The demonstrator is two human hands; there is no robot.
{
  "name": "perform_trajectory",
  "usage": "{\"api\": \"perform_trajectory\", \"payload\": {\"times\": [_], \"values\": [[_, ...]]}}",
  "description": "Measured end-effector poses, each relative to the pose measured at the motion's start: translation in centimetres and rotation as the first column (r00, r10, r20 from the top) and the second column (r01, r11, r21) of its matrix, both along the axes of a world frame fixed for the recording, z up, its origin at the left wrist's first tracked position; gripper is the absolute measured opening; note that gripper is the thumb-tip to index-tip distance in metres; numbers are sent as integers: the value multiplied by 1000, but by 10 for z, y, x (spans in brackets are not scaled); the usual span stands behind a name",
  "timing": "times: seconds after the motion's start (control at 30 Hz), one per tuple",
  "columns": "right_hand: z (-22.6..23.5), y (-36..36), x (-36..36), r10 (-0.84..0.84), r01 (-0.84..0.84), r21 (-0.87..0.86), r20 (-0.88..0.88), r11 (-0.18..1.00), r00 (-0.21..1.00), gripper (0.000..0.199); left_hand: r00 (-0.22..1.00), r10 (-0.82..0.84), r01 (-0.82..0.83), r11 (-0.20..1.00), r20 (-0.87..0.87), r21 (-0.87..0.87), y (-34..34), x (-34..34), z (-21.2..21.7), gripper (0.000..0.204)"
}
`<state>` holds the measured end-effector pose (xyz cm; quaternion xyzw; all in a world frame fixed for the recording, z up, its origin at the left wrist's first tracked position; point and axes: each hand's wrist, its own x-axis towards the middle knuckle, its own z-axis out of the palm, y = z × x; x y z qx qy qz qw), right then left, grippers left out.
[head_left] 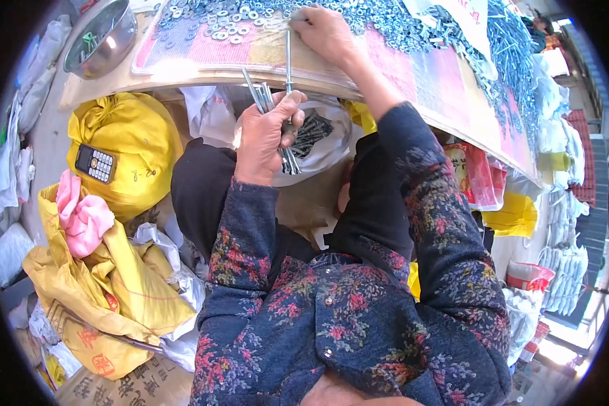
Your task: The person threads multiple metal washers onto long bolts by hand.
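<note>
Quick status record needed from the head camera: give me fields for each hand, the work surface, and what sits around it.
Left hand: left hand grips a bundle of long metal bolts, held below the board's edge
Right hand: right hand rests on the pile of washers, fingers pinched; whether it holds a washer cannot be told
Work surface: wooden board with a pink sheet, washers spread on top
Far left: steel bowl
Below the board: yellow sack with a small keypad phone on it; white bag of dark screws

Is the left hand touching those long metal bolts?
Touching. The head view shows the left hand with its fingers wrapped around a bundle of long bolts, which stick out above and below the fist.
</note>
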<state>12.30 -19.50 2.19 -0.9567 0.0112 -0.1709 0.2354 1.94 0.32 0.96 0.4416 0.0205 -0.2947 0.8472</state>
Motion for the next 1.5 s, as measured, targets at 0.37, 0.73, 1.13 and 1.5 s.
{"api": "perform_trajectory", "payload": {"times": [0.37,0.73,1.13,1.5], "values": [[9,-6,-32,-62,13,261,178,965,982,22,999,29,-29,1000,-28,-10,1,-6,-1,18],[6,-19,-19,-111,109,130,9,986,994,25,991,-26,11,994,131,113,-11,-6,-1,19],[17,-4,-105,26,-77,812,76,578,997,19,964,-215,198,973,155,119,-15,-15,-1,14],[31,2,-100,27,-98,453,160,886,987,19,984,-175,172,982,-35,-72,-13,-14,-11,15]]}}
